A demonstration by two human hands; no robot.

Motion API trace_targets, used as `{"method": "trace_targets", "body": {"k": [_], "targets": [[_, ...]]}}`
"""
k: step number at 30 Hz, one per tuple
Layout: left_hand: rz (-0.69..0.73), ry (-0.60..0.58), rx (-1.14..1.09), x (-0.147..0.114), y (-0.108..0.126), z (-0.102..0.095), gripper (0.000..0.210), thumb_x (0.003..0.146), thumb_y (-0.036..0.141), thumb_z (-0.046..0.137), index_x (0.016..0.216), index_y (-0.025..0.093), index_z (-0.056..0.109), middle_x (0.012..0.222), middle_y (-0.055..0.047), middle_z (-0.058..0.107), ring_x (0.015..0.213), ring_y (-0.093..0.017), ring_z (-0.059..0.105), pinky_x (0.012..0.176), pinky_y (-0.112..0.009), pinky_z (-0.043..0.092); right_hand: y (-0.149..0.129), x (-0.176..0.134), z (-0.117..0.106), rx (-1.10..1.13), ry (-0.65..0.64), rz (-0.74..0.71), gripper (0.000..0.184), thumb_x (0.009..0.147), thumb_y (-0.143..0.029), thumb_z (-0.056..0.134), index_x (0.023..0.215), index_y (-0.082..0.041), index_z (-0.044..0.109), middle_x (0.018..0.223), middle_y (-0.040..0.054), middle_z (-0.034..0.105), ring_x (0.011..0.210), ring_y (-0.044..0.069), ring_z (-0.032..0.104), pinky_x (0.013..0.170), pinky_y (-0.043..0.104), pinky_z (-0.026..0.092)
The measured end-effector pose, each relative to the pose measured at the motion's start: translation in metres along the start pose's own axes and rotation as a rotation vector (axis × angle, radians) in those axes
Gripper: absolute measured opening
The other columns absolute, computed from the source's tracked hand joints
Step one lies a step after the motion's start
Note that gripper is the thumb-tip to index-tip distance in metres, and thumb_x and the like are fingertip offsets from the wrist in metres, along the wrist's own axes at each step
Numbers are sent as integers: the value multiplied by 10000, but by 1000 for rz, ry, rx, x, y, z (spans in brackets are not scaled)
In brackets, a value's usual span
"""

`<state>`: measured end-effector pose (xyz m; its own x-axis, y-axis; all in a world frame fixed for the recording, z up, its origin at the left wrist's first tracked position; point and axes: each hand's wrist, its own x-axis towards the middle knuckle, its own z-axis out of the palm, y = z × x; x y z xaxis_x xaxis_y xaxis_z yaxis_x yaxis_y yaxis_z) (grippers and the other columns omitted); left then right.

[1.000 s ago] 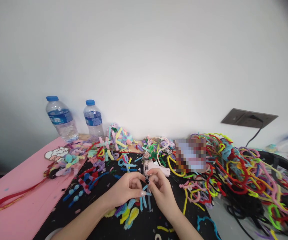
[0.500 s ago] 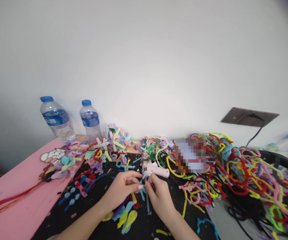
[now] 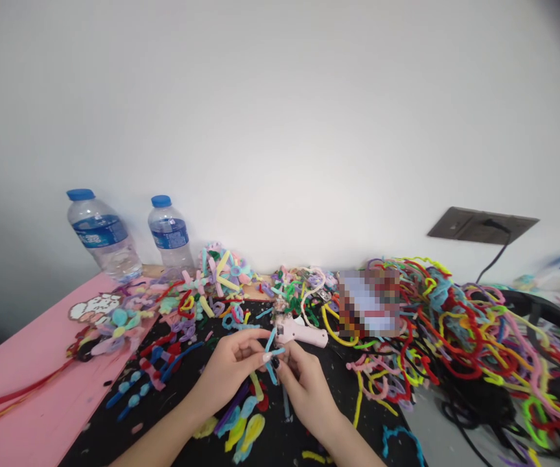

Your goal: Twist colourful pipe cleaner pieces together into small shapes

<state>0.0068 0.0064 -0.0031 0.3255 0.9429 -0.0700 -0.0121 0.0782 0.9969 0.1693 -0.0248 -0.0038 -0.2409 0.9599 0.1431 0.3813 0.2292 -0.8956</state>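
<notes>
Near the middle of the black mat, my left hand (image 3: 241, 363) pinches a light blue pipe cleaner (image 3: 270, 371) between thumb and forefinger. My right hand (image 3: 304, 376) closes on the same piece from the other side, its fingertips almost meeting the left ones. The blue strands cross each other at the fingertips. Just behind my hands lies a pale pink glue gun (image 3: 304, 333), its handle pointing right. Below and between my wrists rest yellow and blue looped pipe cleaner pieces (image 3: 251, 431), and a thin greyish stick (image 3: 286, 403) lies beside my right hand.
Two water bottles (image 3: 105, 237) with blue caps stand at the back left by the wall. A big tangle of coloured pipe cleaners (image 3: 465, 331) covers the right side. A pink board (image 3: 22, 363) lies at left. A wall socket (image 3: 481, 225) has a cord plugged in.
The light blue strands between my fingertips have turned and now cross more openly. Both hands stay close together. The view has shifted slightly, with the bottles farther left.
</notes>
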Motion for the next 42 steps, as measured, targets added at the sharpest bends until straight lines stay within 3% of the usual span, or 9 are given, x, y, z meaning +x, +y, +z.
{"method": "trace_targets", "body": {"k": [4, 14, 20, 27, 32, 35, 42], "targets": [[-5, 11, -11, 0, -1, 1, 288, 726, 247, 634, 985, 130, 591, 653, 8, 610, 621, -136, 580, 616, -236, 443, 1, 1, 2, 5, -30, -23, 134, 865, -199, 398, 731, -191, 396, 630, -36, 428, 563, 104, 360, 528, 219, 287], [-14, 33, -25, 0, 1, 1, 308, 715, 267, 658, 989, 138, 601, 623, 26, 577, 589, -120, 553, 596, -223, 430, -2, -6, -3, -104, 33, -176, 198, 873, -172, 381, 676, -190, 385, 614, -35, 412, 555, 96, 375, 534, 207, 290], [-166, -39, -96, 3, 1, -1, 244, 686, 324, 688, 799, 113, 642, 629, -11, 619, 582, -134, 571, 584, -237, 452, 3, -5, 0, -100, 105, -83, 219, 850, -208, 451, 636, -185, 414, 579, -38, 433, 526, 89, 392, 504, 196, 297], [-224, -185, -150, 5, -1, 0, 293, 696, 402, 669, 713, 126, 574, 548, 14, 566, 489, -119, 540, 480, -212, 414, 6, -1, -1, -102, 132, -63, 207, 827, -195, 453, 620, -186, 449, 570, -27, 452, 519, 99, 415, 498, 197, 321], [-215, -136, -88, 10, -6, -3, 334, 666, 418, 693, 624, 138, 515, 500, 43, 512, 470, -87, 459, 471, -184, 345, 15, 1, 6, 23, 70, 27, 105, 683, -142, 585, 690, -196, 495, 547, -50, 468, 466, 83, 403, 449, 177, 311], [-195, -70, -37, 12, -7, -4, 329, 664, 411, 697, 609, 140, 519, 524, 33, 538, 506, -93, 458, 502, -187, 346, 27, 1, 16, 172, 26, 191, 284, 582, -125, 652, 808, -211, 502, 521, -70, 493, 421, 78, 389, 404, 168, 290], [-212, -33, -45, 15, -10, -4, 313, 636, 410, 717, 606, 141, 559, 524, 19, 568, 520, -124, 524, 518, -207, 398, 43, 4, 27, 351, 140, 168, 212, 712, -350, 631, 807, -202, 513, 528, -24, 563, 402, 88, 447, 390, 176, 309]]}}
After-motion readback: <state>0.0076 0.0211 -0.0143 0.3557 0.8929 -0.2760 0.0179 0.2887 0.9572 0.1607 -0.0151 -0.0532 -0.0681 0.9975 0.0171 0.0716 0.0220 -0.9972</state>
